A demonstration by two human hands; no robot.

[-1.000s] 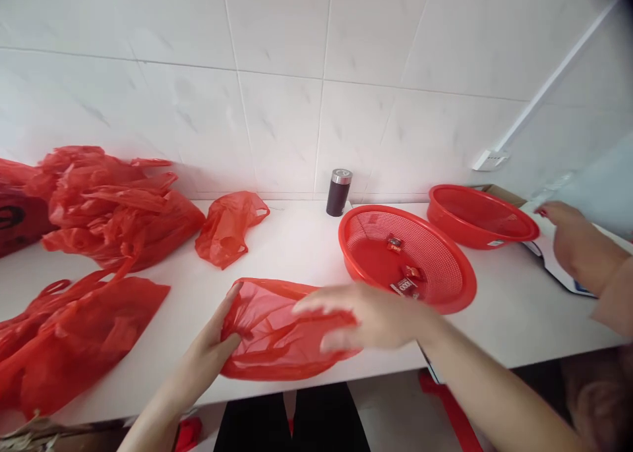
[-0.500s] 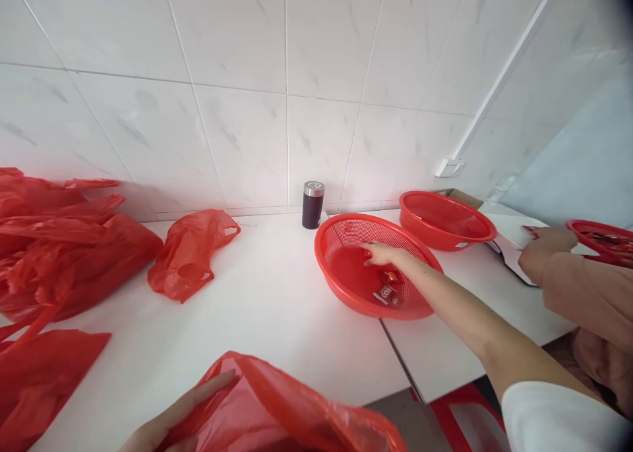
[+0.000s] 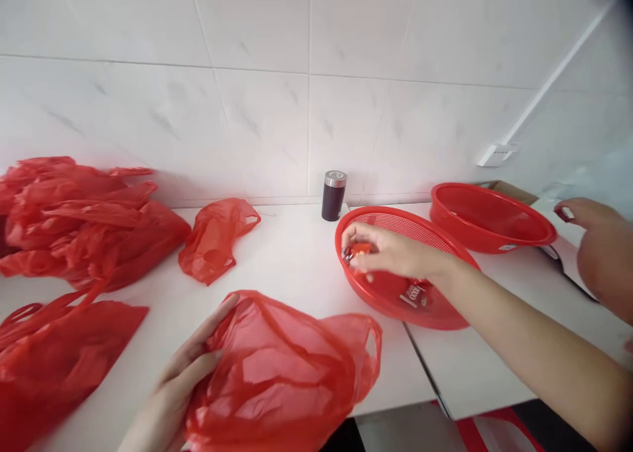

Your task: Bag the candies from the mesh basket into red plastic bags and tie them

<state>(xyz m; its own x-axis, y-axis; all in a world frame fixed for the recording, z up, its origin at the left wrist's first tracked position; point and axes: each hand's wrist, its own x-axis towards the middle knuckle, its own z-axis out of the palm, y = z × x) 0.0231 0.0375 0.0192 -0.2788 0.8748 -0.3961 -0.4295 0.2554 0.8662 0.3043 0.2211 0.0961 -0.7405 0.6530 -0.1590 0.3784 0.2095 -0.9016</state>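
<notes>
Closed on the rim of a red plastic bag (image 3: 281, 366), my left hand (image 3: 190, 366) holds it at the front of the table, its mouth spread. Over the left side of a red perforated basket (image 3: 405, 307), my right hand (image 3: 383, 251) pinches small wrapped packets (image 3: 360, 249), one red-orange and one dark and shiny. A further dark red packet with white print (image 3: 414, 294) lies on the basket's bottom beneath my right wrist.
Red bags (image 3: 93, 228) are heaped at the left, with one loose bag (image 3: 215, 238) beside them. A dark cup (image 3: 333, 196) stands near the wall. Behind the basket at right is a second red basket (image 3: 484, 218); another person's hand (image 3: 593, 211) is beyond it.
My right hand has lifted from the basket's bottom with packets in its fingers. My left hand has come up with the bag, which shows more fully. The view has shifted left.
</notes>
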